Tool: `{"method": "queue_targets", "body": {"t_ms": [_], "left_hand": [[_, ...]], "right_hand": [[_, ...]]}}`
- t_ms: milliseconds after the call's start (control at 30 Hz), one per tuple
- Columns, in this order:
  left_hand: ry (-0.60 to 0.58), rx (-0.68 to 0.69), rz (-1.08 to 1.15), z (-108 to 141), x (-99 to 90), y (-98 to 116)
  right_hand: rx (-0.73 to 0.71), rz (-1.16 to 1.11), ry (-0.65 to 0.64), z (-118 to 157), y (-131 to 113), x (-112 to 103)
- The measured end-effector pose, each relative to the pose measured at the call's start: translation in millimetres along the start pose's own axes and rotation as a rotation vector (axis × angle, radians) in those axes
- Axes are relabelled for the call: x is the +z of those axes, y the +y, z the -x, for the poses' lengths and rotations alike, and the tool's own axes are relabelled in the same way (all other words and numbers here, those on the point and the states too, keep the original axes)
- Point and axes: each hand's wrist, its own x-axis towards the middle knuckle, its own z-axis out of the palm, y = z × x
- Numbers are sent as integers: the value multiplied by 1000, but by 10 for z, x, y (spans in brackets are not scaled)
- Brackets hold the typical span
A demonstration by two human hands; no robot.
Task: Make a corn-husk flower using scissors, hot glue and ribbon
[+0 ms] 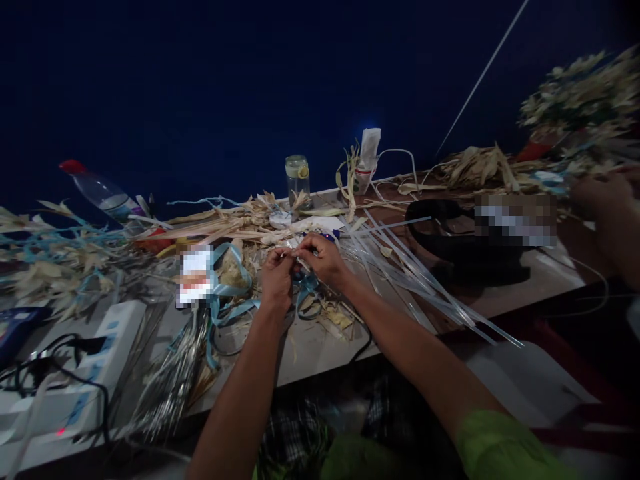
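My left hand [278, 279] and my right hand [321, 259] meet over the middle of the littered table. Fingers of both are pinched together around something small and pale, too small to name. Light blue ribbon [307, 288] shows just below them, and more ribbon [233, 289] loops to the left. Dried husk scraps [339, 317] lie below my right hand. Beyond my fingers are long dried husk strips [220, 228] and a pale sheet [327, 223]. Clear thin sticks [400, 267] fan out to the right.
A power strip [113, 347] and a bundle of metal wires [175, 373] lie at left. A clear jar [297, 179] and a red-capped bottle [103, 193] stand behind. A black object [450, 247] is at right, near another person's hand [603, 193].
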Motion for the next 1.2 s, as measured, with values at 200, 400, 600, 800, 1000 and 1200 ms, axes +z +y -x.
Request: {"method": "queue_targets", "body": {"t_ms": [200,400,600,800,1000,1200], "left_hand": [[-15,12,-44,14,2,-1],[-47,90,-118,39,-7,-7],[-65,131,-195,94,42,34],[-97,153,-278,108,41,39],[-138,190,-390,90,3,0],[-131,217,-473,83,-4,-23]], "right_hand": [[146,-117,29,-11,20,12],[214,-199,54,-20,11,31],[253,-253,77,-32,25,43],[269,-307,102,-25,38,50],[222,-280,128,-15,104,46],[192,-290,172,-20,83,50]]}}
